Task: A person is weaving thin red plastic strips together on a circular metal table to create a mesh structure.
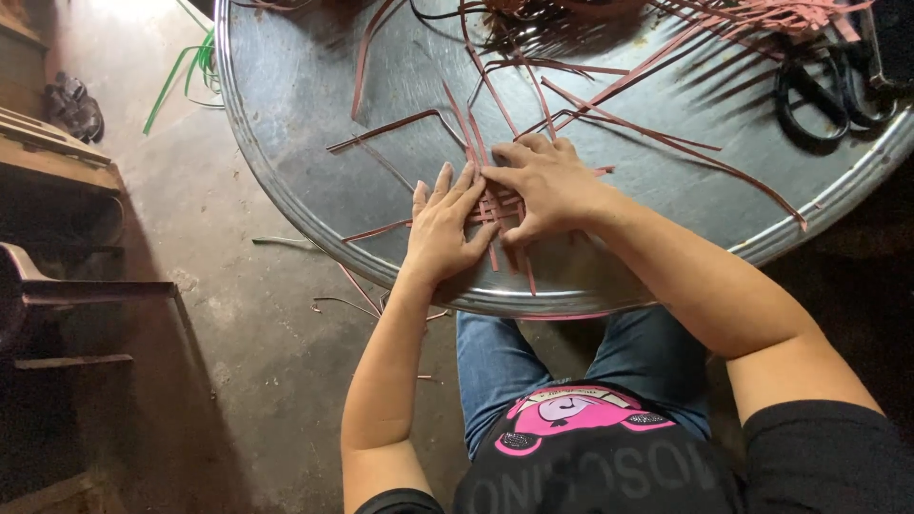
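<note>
Both hands lie flat on a small woven patch of reddish-brown flat strips [497,211] near the front edge of the round grey metal table [286,143]. The left hand [446,228] is spread open, palm down, fingers fanned and pressing the left part of the patch; it grips nothing. The right hand [545,186] is also palm down just beside it, its fingers curved over the right and upper part of the weave, the fingertips of the two hands touching above the crossing strips. Whether the right fingers pinch a strip underneath cannot be told.

From under the hands, loose ends of the strips stick out toward the person and to the left of the left hand. Beyond the right hand, more long reddish-brown strips [657,133] fan out across the table. Far to the right of the right hand lies a pair of black-handled scissors [830,90]. Well to the left of the left hand, off the table, green strips [186,71] lie on the concrete floor [228,314].
</note>
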